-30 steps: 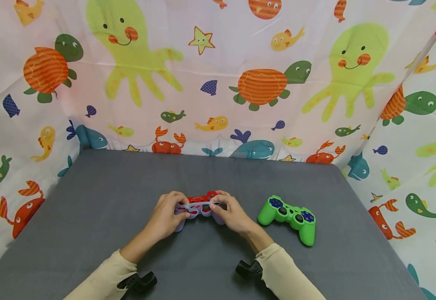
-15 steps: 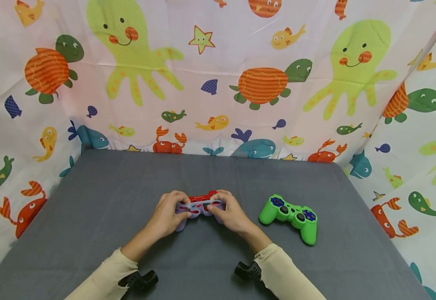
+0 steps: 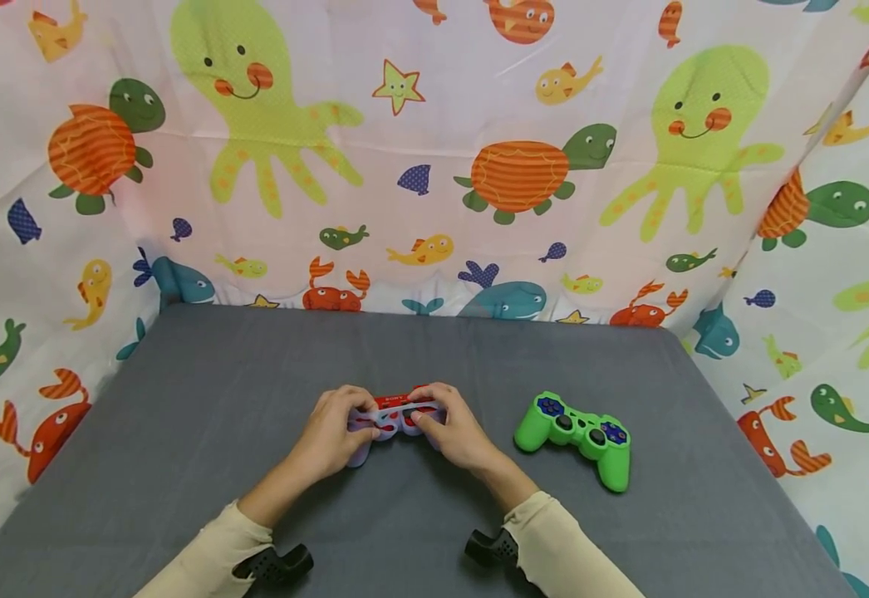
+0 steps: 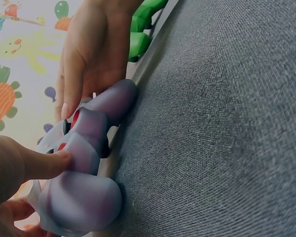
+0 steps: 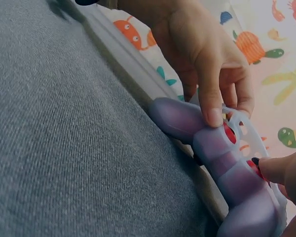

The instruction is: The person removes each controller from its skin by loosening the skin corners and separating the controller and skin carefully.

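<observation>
A red game controller (image 3: 392, 401) sits inside a translucent lavender silicone cover (image 3: 360, 454) at the middle of the grey table. Its red top edge shows above the cover's rim in the head view. My left hand (image 3: 333, 432) pinches the cover's left side, thumb on the front face and fingers behind the top edge. On the right side, my right hand (image 3: 459, 428) holds the rim the same way, its thumb near a thumbstick. Both wrist views show the lavender cover (image 4: 84, 197) around the grips, with red buttons showing through its openings (image 5: 229, 132).
A green game controller (image 3: 576, 436) with blue button pads lies to the right of my right hand. Grey cloth covers the table (image 3: 203, 399). A curtain (image 3: 419, 199) printed with sea animals stands behind and at both sides.
My right hand has shifted slightly left along the cover's rim, its thumb now nearer the controller's middle. The left hand keeps its hold; the green controller stays put.
</observation>
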Demonstrator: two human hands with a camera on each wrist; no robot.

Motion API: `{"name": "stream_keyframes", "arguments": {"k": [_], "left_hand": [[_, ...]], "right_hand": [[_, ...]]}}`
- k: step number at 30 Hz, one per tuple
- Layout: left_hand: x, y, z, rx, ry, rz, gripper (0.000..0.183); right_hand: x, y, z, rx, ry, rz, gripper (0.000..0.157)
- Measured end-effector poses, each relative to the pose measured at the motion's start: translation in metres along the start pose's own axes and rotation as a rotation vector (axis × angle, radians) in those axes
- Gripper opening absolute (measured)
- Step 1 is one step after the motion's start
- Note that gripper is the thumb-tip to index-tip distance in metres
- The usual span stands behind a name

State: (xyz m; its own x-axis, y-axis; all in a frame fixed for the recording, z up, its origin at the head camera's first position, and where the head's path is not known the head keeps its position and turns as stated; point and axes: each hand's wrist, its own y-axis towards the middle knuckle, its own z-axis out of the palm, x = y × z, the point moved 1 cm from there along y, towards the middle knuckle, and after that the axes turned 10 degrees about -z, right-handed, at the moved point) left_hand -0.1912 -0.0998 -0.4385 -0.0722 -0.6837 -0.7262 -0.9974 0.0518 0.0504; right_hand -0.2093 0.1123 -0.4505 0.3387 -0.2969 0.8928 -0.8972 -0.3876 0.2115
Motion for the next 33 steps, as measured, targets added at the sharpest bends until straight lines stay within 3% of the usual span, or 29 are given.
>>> {"name": "stream_keyframes", "arguments": {"k": [3,11,19,28,33], "left_hand": [[0.0011,-0.0015,0.0001,0.000,-0.009,0.005,0.019],[0.0013,-0.0016,-0.0014,0.012,-0.004,0.008,0.020],[-0.0017,-0.0011,-0.0024,0.023,0.008,0.021,0.020],[0.0001,0.0002,-0.0020,0.026,0.019,0.009,0.019],[0.0001,0.0005,-0.0016,0.026,0.023,0.021,0.019]], "right_hand": [[0.0000,-0.0011,0.0020,0.030,-0.010,-0.009,0.029],[-0.0013,0.0010,0.0010,-0.001,0.018,-0.004,0.024],[0.0054,0.0004,-0.0027,-0.033,0.095,0.069,0.019],[0.0052,0.0012,-0.0004,-0.186,0.128,0.004,0.005],[0.0029,0.0009,-0.0013,-0.071,0.075,-0.019,0.031]]}}
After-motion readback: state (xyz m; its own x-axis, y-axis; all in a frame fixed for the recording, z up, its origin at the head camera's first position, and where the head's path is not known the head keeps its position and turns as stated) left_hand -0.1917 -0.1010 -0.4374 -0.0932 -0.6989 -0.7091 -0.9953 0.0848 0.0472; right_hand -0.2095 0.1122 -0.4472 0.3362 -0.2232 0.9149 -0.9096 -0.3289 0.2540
